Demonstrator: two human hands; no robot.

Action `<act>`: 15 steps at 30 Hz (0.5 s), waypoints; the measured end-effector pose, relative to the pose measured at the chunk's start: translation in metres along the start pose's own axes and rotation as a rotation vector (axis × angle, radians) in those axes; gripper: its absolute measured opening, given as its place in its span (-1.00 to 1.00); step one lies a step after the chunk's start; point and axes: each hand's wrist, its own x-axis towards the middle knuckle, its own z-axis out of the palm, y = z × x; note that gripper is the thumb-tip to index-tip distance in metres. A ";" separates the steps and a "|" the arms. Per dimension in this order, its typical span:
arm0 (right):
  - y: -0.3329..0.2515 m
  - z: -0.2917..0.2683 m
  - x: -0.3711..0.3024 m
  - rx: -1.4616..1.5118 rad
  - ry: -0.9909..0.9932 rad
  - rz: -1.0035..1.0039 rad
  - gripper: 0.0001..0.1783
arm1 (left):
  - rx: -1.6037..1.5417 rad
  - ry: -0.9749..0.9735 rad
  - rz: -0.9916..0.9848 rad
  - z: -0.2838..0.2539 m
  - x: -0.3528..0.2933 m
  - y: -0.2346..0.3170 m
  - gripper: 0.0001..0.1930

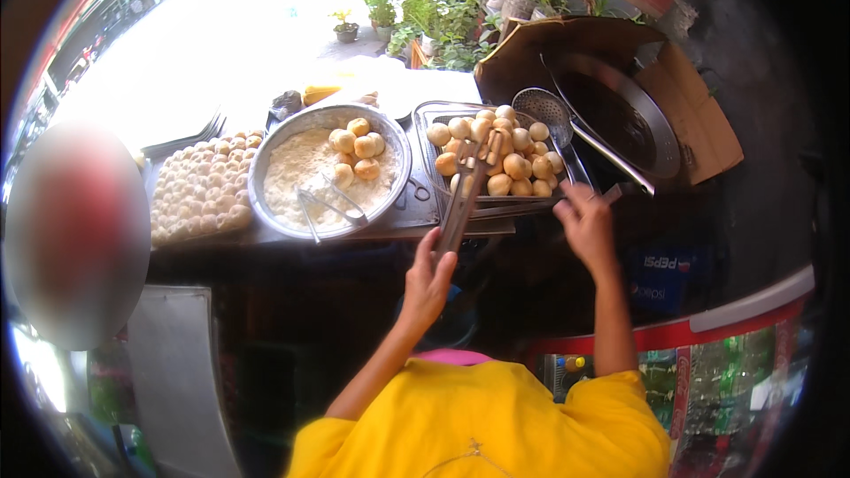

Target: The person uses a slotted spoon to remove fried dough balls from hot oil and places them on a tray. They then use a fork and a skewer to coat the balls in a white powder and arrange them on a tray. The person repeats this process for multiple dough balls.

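My left hand [428,281] is closed around a pair of long brownish tongs [457,214]. Their far ends reach in among the round golden-brown balls [518,165] piled in a wire-mesh basket [428,139], and look to be on one or more of them. At the basket's near right corner is my right hand [587,223], its fingers curled beside a metal strip that looks like a handle. What it grips is too blurred to make out. To the left, a big metal bowl [258,179] holds pale flour-like powder, several browned balls and a second pair of tongs [329,209].
A tray of pale dough balls [202,186] stands left of the bowl. At the right, a perforated skimmer [542,108] lies across a wide pan [670,137] of dark liquid, with cardboard [691,119] around it. Bottles fill a red-edged case [735,381] below; a blurred shape stands at left.
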 end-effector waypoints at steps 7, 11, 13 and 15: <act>-0.026 0.083 -0.050 1.163 -0.021 0.548 -0.46 | -0.090 -0.061 0.173 0.112 0.033 -0.015 -0.46; 0.024 0.080 -0.039 1.223 0.005 0.598 -0.54 | -0.024 -0.206 0.128 0.140 0.037 -0.025 -0.32; 0.056 0.077 -0.023 0.896 0.064 0.622 -0.47 | 0.088 -0.317 0.221 0.136 0.036 -0.034 -0.25; 0.088 0.077 -0.002 0.521 -0.004 0.567 -0.32 | 0.223 -0.416 0.232 0.118 0.034 -0.051 -0.24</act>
